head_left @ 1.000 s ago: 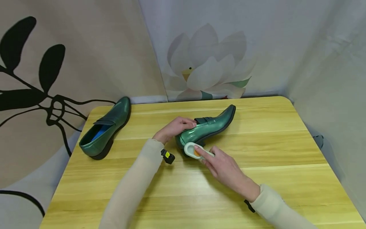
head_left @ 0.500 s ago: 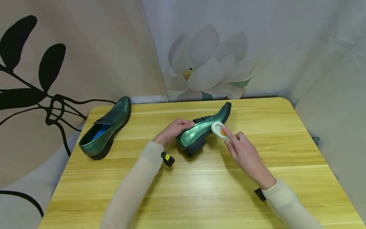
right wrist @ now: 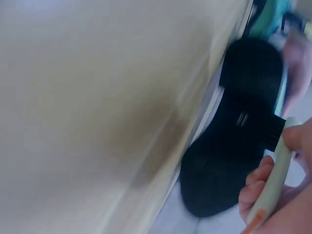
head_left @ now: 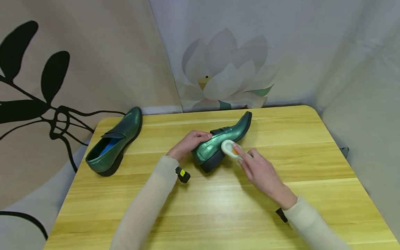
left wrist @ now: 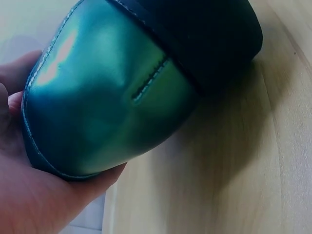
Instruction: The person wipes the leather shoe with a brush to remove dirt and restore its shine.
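Observation:
A shiny green loafer (head_left: pixel 230 133) with a black sole and heel is held tilted above the table, its toe pointing to the far right. My left hand (head_left: pixel 191 143) grips it at the opening by the heel end; the left wrist view shows the thumb and fingers around the rim of the loafer's back (left wrist: pixel 102 107). In my right hand (head_left: pixel 264 173) is a small white brush (head_left: pixel 226 147) with an orange spot, the index finger lying along its back. Dark bristles (right wrist: pixel 274 132) meet the loafer's side, next to the black sole (right wrist: pixel 219 161).
The matching green loafer (head_left: pixel 120 133), blue inside, stands upright at the table's left edge. The wooden table (head_left: pixel 206 215) has rounded back corners. Behind it hangs a pale curtain (head_left: pixel 125 69) with printed leaves and a flower.
The brush has gone from the heel forward towards the toe, then partly back to the middle. The loafer has tilted slightly in my left hand, which otherwise stays in place.

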The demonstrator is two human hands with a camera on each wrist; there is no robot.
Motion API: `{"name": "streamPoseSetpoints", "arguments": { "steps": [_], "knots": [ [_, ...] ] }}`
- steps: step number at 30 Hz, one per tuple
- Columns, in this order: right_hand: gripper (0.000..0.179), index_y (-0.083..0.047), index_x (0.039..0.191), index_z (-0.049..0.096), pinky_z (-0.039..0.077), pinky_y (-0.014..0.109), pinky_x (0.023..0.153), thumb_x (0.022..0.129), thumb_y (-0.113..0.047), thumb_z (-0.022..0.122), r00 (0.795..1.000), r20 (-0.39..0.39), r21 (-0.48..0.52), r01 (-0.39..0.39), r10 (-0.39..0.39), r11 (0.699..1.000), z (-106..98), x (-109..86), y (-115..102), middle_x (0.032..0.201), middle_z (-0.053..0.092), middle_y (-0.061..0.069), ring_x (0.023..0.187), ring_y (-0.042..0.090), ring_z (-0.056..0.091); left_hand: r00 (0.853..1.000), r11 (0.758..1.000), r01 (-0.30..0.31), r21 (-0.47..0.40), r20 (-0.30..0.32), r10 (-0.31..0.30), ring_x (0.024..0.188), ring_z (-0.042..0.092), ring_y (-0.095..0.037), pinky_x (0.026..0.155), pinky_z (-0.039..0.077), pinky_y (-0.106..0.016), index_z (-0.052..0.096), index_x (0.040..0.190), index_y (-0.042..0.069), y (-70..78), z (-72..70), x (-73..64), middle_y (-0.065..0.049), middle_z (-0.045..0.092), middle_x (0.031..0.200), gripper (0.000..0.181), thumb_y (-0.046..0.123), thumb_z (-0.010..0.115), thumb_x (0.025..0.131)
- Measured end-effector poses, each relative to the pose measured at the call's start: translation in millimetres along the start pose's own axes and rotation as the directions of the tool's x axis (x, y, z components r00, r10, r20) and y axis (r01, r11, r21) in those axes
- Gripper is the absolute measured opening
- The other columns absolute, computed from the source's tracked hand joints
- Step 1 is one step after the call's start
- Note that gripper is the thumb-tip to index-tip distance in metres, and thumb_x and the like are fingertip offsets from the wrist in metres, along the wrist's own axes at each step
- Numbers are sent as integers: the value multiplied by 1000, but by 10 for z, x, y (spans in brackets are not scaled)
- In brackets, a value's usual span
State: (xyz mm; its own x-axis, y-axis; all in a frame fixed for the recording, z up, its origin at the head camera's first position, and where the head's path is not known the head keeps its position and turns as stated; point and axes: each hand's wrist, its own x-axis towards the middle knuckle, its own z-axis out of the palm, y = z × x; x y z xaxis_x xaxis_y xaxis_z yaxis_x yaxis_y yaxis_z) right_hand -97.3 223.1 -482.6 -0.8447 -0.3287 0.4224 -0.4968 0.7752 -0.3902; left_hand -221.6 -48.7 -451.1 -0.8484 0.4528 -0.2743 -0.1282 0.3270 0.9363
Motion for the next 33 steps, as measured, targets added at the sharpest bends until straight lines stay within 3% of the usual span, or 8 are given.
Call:
{"name": "streamPoseSetpoints", "arguments": {
  "steps": [4, 8, 11, 15, 19, 26, 30, 33],
  "knots": [
    [63, -24, 160, 42, 34, 27, 48, 102, -12, 66, 993, -65, -21, -100, 98, 995, -119, 56, 251, 88, 52, 10, 59, 13, 37, 1000, 1000, 3, -3, -6, -3, 118, 56, -21, 105, 41, -38, 72, 126, -1, -17, 10, 6, -9, 67, 127, 36, 26, 57, 108],
    [63, -23, 162, 39, 34, 29, 47, 104, -12, 62, 983, -91, -17, -162, 160, 987, -171, 78, 343, 88, 52, 14, 58, 15, 38, 1000, 1000, 5, -2, -5, -5, 116, 56, -21, 103, 42, -36, 72, 128, -1, -12, 23, 5, -9, 67, 127, 36, 25, 57, 108],
    [63, -22, 161, 40, 35, 28, 47, 104, -11, 64, 985, -89, 5, -148, 148, 989, -136, 55, 275, 87, 51, 13, 58, 14, 38, 1000, 1000, 5, 4, -6, -5, 112, 56, -20, 99, 43, -34, 73, 126, -1, 1, 31, 2, -7, 68, 122, 35, 25, 57, 108],
    [65, -22, 159, 44, 36, 25, 49, 100, -11, 69, 998, -43, 40, -41, 43, 998, -15, -27, 37, 87, 51, 7, 60, 10, 38, 1000, 1000, -1, 16, -2, 1, 107, 56, -20, 95, 43, -33, 74, 122, -1, 12, 38, 4, -6, 67, 113, 35, 27, 57, 108],
    [68, -27, 158, 46, 35, 22, 51, 97, -14, 73, 999, 12, 49, 34, -34, 998, 87, -97, -164, 89, 50, 1, 61, 8, 38, 1000, 999, -19, 37, 9, 19, 111, 58, -20, 99, 44, -34, 73, 125, 0, 36, 58, -2, -7, 69, 118, 35, 26, 57, 107],
    [62, -25, 159, 44, 35, 26, 49, 102, -16, 67, 997, -25, 37, -72, 73, 997, 11, -34, 18, 87, 51, 4, 59, 10, 37, 1000, 1000, -2, 29, 5, 2, 106, 55, -19, 90, 44, -31, 73, 124, 0, 67, 86, -19, -7, 67, 115, 36, 27, 57, 107],
    [61, -24, 160, 42, 36, 28, 49, 104, -16, 65, 991, -47, 44, -122, 124, 992, 1, 22, 2, 88, 53, 8, 58, 12, 37, 1000, 999, 21, 32, -7, -20, 114, 56, -22, 97, 45, -34, 71, 130, 0, 78, 91, -30, -9, 68, 127, 38, 28, 57, 107],
    [63, -24, 160, 43, 38, 27, 51, 102, -15, 67, 996, -34, 63, -77, 79, 995, 43, 42, -140, 90, 54, 7, 60, 11, 40, 1000, 999, 16, 35, -8, -16, 125, 57, -24, 107, 43, -39, 70, 131, 1, 95, 102, -37, -11, 67, 134, 39, 27, 58, 106]
  ]
}}
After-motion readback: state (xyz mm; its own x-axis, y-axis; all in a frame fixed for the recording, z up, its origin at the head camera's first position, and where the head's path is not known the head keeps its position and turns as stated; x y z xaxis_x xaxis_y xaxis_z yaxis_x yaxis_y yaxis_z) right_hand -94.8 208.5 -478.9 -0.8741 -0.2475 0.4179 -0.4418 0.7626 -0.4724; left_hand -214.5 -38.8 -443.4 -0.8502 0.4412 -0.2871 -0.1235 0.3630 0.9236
